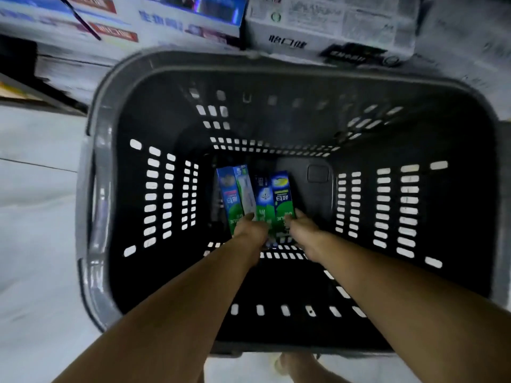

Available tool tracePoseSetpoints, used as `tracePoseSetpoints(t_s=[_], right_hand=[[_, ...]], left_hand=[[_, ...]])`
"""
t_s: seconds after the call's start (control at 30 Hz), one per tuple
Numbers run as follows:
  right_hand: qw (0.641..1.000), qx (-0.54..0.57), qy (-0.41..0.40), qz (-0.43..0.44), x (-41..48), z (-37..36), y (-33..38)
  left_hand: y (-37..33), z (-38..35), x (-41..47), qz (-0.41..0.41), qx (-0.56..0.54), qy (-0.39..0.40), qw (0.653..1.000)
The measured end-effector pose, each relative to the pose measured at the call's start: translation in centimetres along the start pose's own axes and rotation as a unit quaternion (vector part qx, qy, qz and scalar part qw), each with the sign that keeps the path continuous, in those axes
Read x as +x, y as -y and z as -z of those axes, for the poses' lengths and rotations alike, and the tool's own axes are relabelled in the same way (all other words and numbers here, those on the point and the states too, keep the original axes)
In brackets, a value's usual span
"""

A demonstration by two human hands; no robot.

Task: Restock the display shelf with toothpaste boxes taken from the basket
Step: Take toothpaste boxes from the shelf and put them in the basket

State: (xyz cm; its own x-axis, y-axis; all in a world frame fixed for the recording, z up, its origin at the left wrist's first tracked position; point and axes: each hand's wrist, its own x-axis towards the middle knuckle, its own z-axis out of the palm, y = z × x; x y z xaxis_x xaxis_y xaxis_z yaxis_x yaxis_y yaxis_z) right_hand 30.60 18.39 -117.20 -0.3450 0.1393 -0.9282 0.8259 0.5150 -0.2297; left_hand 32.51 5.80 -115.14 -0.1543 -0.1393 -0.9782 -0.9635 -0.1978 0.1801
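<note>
Both of your arms reach into the basket (276,70). The toothpaste boxes (272,194) lie on its floor, left of the floor's centre. Their long sides run from the near wall toward the far wall. At least two are visible, just beside each other; the exact count is unclear.

Your left hand (250,230) is on the near end of the left-most box (235,194). Your right hand (302,229) touches the near end of the right-most box (282,197). Blur hides the fingers, so it cannot be told whether either hand has closed round a box or merely rests on it.

To complete the pick cleanly:
1. Take each box across its narrow faces, thumb opposing fingers.
2. Confirm a firm hold before lifting; thin card probably dents under excess pressure.
3. Lift straight up, clear of the basket walls and rim.
4. Keep the printed face oriented for shelving.

Blurred stacked cartons (304,37) stand beyond the far rim.
</note>
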Motion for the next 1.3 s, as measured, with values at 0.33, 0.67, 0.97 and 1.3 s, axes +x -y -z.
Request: tracePoseSetpoints(t_s=[0.33,0.67,0.97,1.3], right_hand=[[0.978,0.126,0.030,0.166,-26.1,8.3,10.4],[0.716,0.110,-0.112,0.680,-77.9,31.1,29.0],[0.456,0.030,-0.487,0.744,-96.1,46.0,36.8],[0.563,-0.302,-0.448,0.625,-93.9,45.7,41.8]], left_hand=[[-9.5,6.7,-27.6,-0.308,-0.101,-0.004,0.946],[-26.7,14.3,-76.4,-0.740,-0.063,-0.007,0.670],[-40.4,13.2,-99.4,-0.868,-0.045,-0.041,0.493],[-50.3,10.9,-98.3,-0.772,0.136,-0.095,0.614]])
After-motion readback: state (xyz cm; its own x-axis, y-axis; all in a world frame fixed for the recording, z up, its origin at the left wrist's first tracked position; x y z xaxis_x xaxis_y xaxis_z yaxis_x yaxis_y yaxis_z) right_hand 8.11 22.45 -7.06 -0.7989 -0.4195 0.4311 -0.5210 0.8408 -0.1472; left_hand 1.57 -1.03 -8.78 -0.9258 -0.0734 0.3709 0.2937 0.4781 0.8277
